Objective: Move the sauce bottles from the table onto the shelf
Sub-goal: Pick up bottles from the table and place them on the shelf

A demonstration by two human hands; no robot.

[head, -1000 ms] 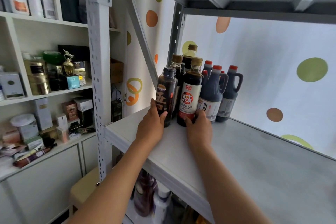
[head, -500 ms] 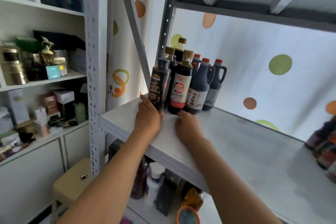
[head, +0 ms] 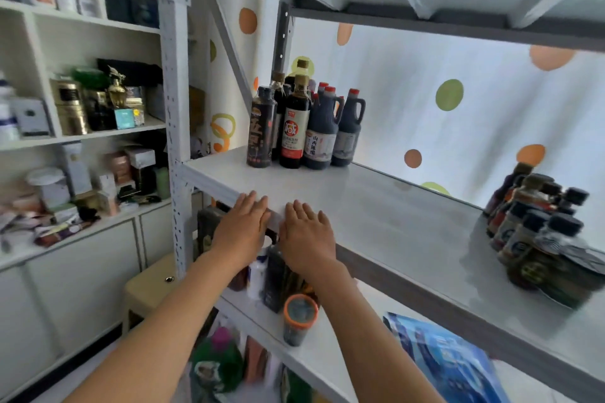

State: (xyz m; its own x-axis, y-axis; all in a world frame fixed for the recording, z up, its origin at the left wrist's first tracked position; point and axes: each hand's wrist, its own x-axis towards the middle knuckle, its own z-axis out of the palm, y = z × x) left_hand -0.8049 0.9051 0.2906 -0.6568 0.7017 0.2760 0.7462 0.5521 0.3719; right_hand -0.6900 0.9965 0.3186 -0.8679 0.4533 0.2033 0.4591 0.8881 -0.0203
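Observation:
Several dark sauce bottles [head: 296, 127] stand upright in a tight group at the back left of the white shelf [head: 376, 219]. The front ones are a black-labelled bottle [head: 261, 132] and a red-and-white-labelled bottle [head: 295, 127], with handled jugs [head: 347, 129] to their right. My left hand [head: 242, 229] and my right hand [head: 306, 235] are side by side at the shelf's front edge, fingers straight, holding nothing. Both hands are well short of the bottles.
A second cluster of small dark-capped jars [head: 537, 226] sits at the shelf's right end. The lower shelf holds bottles, an orange-rimmed jar [head: 299, 314] and a blue bag [head: 448, 366]. A perforated white post [head: 175, 108] and a cluttered cabinet [head: 82, 127] stand to the left.
Both hands have let go of the two front bottles and drawn back from them to the shelf's front edge. The view has pulled back and swung right, showing the jars.

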